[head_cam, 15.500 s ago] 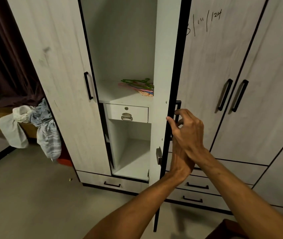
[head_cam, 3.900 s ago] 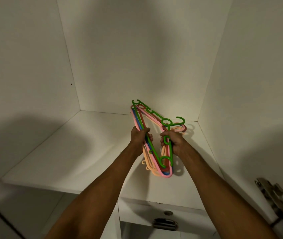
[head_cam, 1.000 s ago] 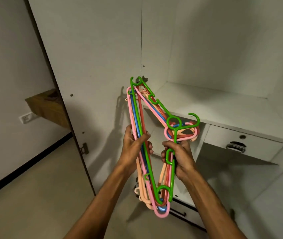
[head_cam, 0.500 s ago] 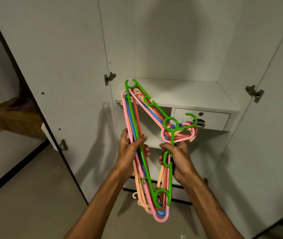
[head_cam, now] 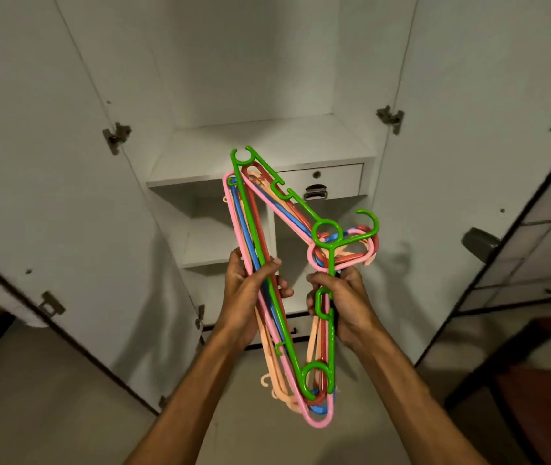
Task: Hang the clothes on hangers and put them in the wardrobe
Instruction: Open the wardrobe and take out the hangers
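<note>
wardrobe [head_cam: 250, 62]: white, open | floor [head_cam: 49, 397]: beige | dark reddish-brown furniture [head_cam: 536, 407]: lower right | light: dim

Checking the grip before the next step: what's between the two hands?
Head view: nothing but the open middle of the hanger bundle. The left hand grips one side, the right hand the other.

You are working with both arms bare: your left forearm [head_cam: 193, 391] and right forearm [head_cam: 411, 397] are showing uncovered skin all the way from the wrists to the near edge of the view. Your left hand [head_cam: 247, 297] and right hand [head_cam: 346, 307] are likewise going bare, with a short nail showing on the left thumb [head_cam: 276, 262].
</note>
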